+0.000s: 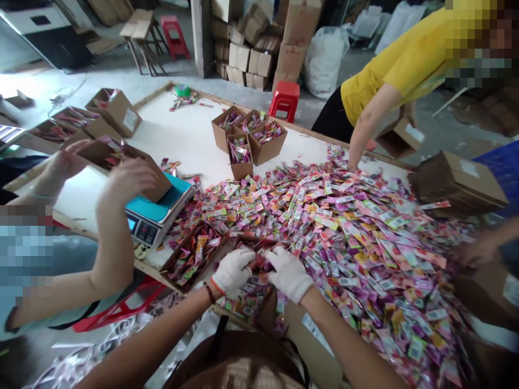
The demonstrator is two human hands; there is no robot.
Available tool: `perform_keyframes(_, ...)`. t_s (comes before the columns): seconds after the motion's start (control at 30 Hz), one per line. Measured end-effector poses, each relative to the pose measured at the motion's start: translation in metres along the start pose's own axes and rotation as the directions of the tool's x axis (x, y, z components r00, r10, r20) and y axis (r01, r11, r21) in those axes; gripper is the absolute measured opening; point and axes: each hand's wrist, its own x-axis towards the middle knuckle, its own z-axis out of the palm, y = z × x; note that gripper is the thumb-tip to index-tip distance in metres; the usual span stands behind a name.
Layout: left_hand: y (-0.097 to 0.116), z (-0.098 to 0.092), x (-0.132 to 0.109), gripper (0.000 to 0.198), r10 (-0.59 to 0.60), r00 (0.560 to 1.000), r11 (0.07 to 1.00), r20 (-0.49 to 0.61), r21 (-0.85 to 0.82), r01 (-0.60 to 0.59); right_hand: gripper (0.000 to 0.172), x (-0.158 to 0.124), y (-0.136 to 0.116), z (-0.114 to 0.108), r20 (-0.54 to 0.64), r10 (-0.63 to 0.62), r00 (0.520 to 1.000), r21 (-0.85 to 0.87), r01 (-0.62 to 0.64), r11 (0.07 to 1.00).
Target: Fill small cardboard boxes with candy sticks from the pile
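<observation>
- Concrete floor (182, 70) all round; white table (174, 129) with wooden edging, heaped with small bright packets (348, 227) from the middle toward the right.
- Left hand (235, 272): white-gloved, half curled, thumb close to fingertips, set low among packets in front of the body. Cannot tell whether gripping any.
- Right hand (288, 274): white-gloved, bent inward toward the left hand and just beside it, fingers partly curled, tips down at the packets. Cannot tell whether gripping any.
- Between and below both hands: more packets, too blurred to count.
- Just left of the left hand: near box (219, 253), open, filled with loose packets.
- Farther left: scale (156, 227) with blue-green top, bearing a tilted box (158, 181) of packets; co-worker's hands (130, 181) at the tilted box.
- Beyond the scale: row of filled boxes (117, 116) at the table's left end.
- Mid-table, past the heap: cluster of filled boxes (270, 148), standing together.
- Across the table: person in yellow (389, 75), one arm down to the heap.
- Far right: blurred hand (480, 248) at the heap's edge.
- Behind: red stool (285, 100), white sack (326, 54), stacked cartons (300, 32).
</observation>
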Motion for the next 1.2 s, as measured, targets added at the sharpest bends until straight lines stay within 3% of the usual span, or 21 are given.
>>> perform_keyframes(0.07,-0.001,-0.007,-0.011,0.024,0.004,0.998,0.999,-0.068,0.035,-0.002,0.062,0.011,-0.008,0.013,-0.003,0.000,1.000,-0.020,0.000,1.000)
perform_keyframes(0.13,-0.002,-0.008,-0.021,0.020,0.023,0.999,0.997,-0.034,0.070,-0.021,0.061,0.021,-0.006,0.017,0.031,-0.011,0.999,-0.002,0.011,1.000)
perform_keyframes(0.23,-0.002,-0.002,-0.028,0.022,-0.036,0.999,0.997,-0.021,0.073,0.038,0.049,0.029,0.007,0.016,0.108,-0.109,0.988,0.040,0.106,0.994)
perform_keyframes(0.33,0.002,0.004,-0.023,0.035,-0.119,0.992,0.989,-0.046,0.080,0.123,0.036,0.030,0.015,0.019,0.104,-0.167,0.980,0.060,0.162,0.985)
perform_keyframes(0.4,0.006,0.005,-0.014,0.043,-0.174,0.984,0.978,0.029,0.123,0.169,0.023,0.028,0.013,0.023,0.074,-0.165,0.984,0.035,0.162,0.986)
perform_keyframes(0.47,0.006,0.004,-0.003,0.044,-0.218,0.965,0.967,0.149,0.168,0.192,0.020,0.024,0.009,0.021,0.053,-0.148,0.988,0.004,0.148,0.989)
perform_keyframes(0.53,0.003,0.002,0.006,0.035,-0.215,0.946,0.969,0.243,0.174,0.175,0.020,0.014,0.006,0.003,0.017,-0.127,0.992,-0.015,0.127,0.992)
perform_keyframes(0.63,-0.003,-0.001,0.010,0.030,-0.175,0.939,0.979,0.295,0.154,0.134,0.020,-0.013,0.013,-0.053,-0.120,-0.064,0.991,0.018,0.066,0.998)
perform_keyframes(0.7,-0.001,-0.002,0.008,0.028,-0.161,0.941,0.980,0.298,0.162,0.116,0.018,-0.030,0.023,-0.092,-0.271,0.059,0.961,-0.003,-0.063,0.998)
perform_keyframes(0.77,0.005,-0.003,0.008,0.028,-0.155,0.954,0.976,0.258,0.187,0.108,0.029,-0.037,0.032,-0.111,-0.378,0.204,0.903,-0.068,-0.247,0.967)
perform_keyframes(0.83,0.010,-0.002,0.011,0.036,-0.080,0.979,0.979,0.188,0.198,0.041,0.057,-0.032,0.038,-0.100,-0.343,0.330,0.879,-0.079,-0.377,0.923)
perform_keyframes(0.9,0.012,0.002,0.016,0.050,0.030,0.974,0.984,0.223,0.165,-0.068,0.073,-0.017,0.038,-0.064,-0.160,0.414,0.896,0.013,-0.418,0.909)
perform_keyframes(0.97,0.011,0.008,0.021,0.048,0.082,0.923,0.987,0.376,0.100,-0.129,0.066,-0.003,0.037,-0.018,0.014,0.432,0.902,0.097,-0.431,0.897)
perform_keyframes(1.03,0.010,0.013,0.019,0.040,0.047,0.850,0.993,0.525,0.070,-0.098,0.059,0.005,0.040,0.022,0.029,0.438,0.898,0.114,-0.439,0.891)
perform_keyframes(1.07,0.011,0.014,0.014,0.043,0.039,0.844,0.995,0.535,0.057,-0.083,0.060,0.005,0.044,0.037,-0.003,0.443,0.897,0.125,-0.439,0.890)
perform_keyframes(1.13,0.015,0.012,-0.002,0.056,0.116,0.905,0.993,0.410,-0.031,-0.113,0.064,0.001,0.058,0.052,-0.079,0.444,0.893,0.209,-0.420,0.883)
perform_keyframes(1.2,0.019,0.007,-0.025,0.063,0.201,0.975,0.969,0.093,-0.162,-0.184,0.063,-0.007,0.080,0.055,-0.138,0.400,0.906,0.339,-0.336,0.879)
